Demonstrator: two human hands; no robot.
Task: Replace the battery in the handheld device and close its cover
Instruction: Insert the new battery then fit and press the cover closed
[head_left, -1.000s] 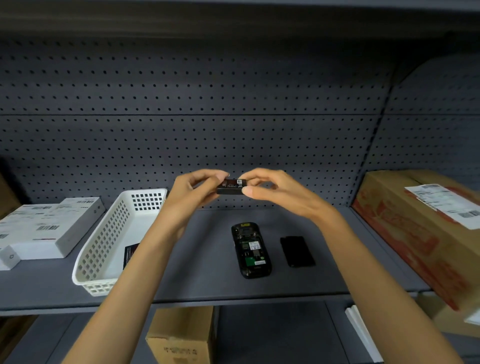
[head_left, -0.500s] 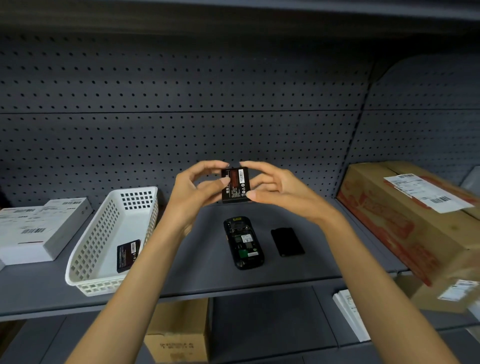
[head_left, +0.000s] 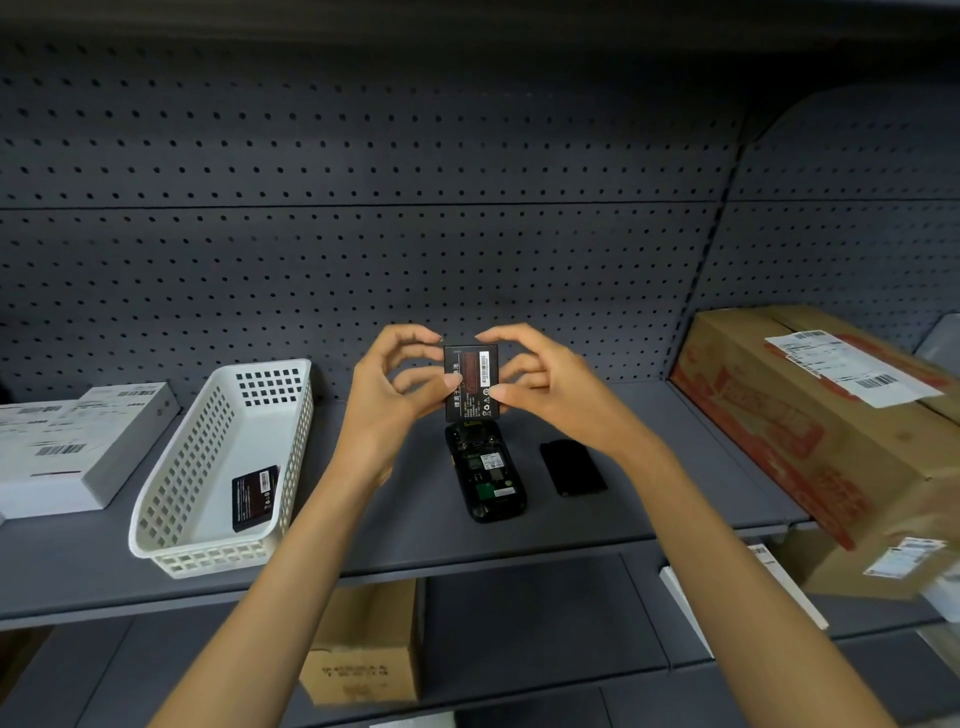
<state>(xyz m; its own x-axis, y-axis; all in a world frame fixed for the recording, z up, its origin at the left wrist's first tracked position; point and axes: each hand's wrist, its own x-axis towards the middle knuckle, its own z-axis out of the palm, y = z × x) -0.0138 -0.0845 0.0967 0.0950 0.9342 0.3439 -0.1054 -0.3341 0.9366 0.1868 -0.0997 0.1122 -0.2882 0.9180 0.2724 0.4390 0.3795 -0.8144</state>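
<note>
We hold the battery (head_left: 471, 382) upright in the air with both hands: our left hand (head_left: 388, 400) pinches its left edge between thumb and fingers, and our right hand (head_left: 545, 387) pinches the right edge the same way, label facing us. Just below it on the shelf (head_left: 649, 499) lies the handheld device (head_left: 485, 470), back open and compartment bare, with its cover (head_left: 571, 466) lying just beside it to the right. A second battery (head_left: 253, 498) lies in the white basket (head_left: 171, 499).

The grip is light and only on the edges, so the battery could slip and drop onto the exposed compartment. We also judge that seating it with the contacts turned the wrong way would leave it proud, and the cover would then refuse to close. Nothing holds the device down, so pressing could skid it along the shelf.
</note>
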